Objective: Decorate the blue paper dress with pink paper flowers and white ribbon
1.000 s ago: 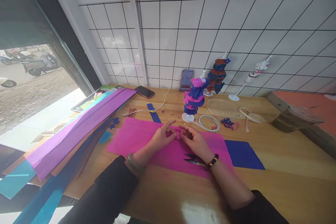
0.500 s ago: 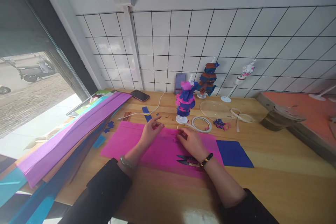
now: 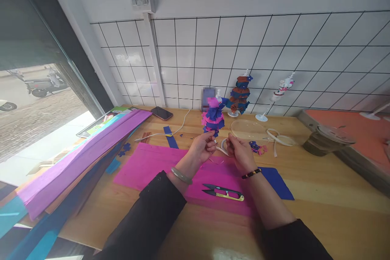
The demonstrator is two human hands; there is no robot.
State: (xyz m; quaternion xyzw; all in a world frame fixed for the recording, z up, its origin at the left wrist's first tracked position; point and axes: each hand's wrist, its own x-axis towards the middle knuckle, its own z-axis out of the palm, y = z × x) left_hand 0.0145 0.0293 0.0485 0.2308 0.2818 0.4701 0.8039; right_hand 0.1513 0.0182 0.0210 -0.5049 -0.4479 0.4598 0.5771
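My left hand [image 3: 201, 146] is lifted off the table and grips the base of a small figure [image 3: 212, 117] wrapped in pink and blue crepe-paper frills. My right hand [image 3: 239, 151] is just to its right, fingers pinched on a thin white strip of tape [image 3: 221, 150] that runs toward the figure's base. Both hands hover over a pink crepe-paper sheet [image 3: 152, 165] on the wooden table [image 3: 329, 195]. Black and gold thread snips [image 3: 224, 191] lie on that sheet below my right wrist. The tape roll is mostly hidden behind my hands.
A blue paper sheet [image 3: 278, 183] lies right of the pink one. Purple and blue crepe rolls [image 3: 82, 152] fill the left side. At the back are a phone [image 3: 161, 112], a clear lid [image 3: 248, 128], a brown-blue figure [image 3: 239, 96], a white figure [image 3: 282, 88] and a drink cup [image 3: 327, 140].
Both hands rose from the pink sheet. My left hand took hold of the pink-and-blue figure and lifted it from its spot; my right hand moved up to the right beside it.
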